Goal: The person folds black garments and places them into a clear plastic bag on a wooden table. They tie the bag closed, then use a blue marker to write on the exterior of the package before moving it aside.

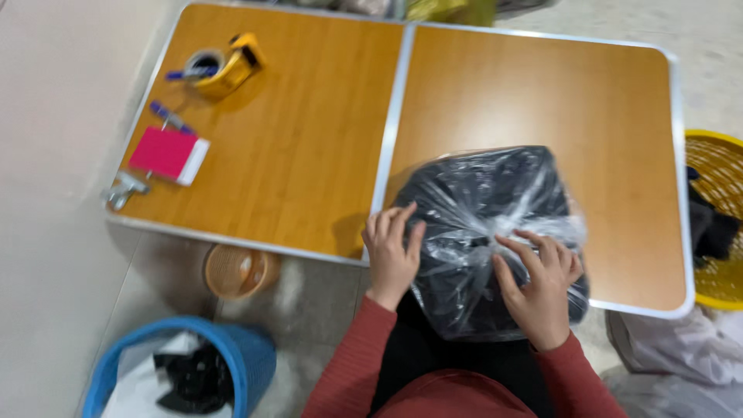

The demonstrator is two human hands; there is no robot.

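I see 2 hands on the dark bundle in clear plastic [484,232] at the worktop [309,155] near edge: left hand [392,251] flat, steadying it; right hand [538,290] pinching the plastic film.

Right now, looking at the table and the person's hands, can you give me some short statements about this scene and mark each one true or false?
1. Both hands rest on a dark bundle wrapped in clear plastic. True: the left hand and the right hand both touch the bundle.
2. The tape dispenser is blue. False: the tape dispenser is yellow.
3. A pink notepad lies on the left half of the table. True: the notepad lies near the left edge of the table.
4. The blue basket stands on the table. False: the blue basket is on the floor, below the table's near edge.
5. A yellow basket is at the right edge of the view. True: the yellow basket is beside the table.
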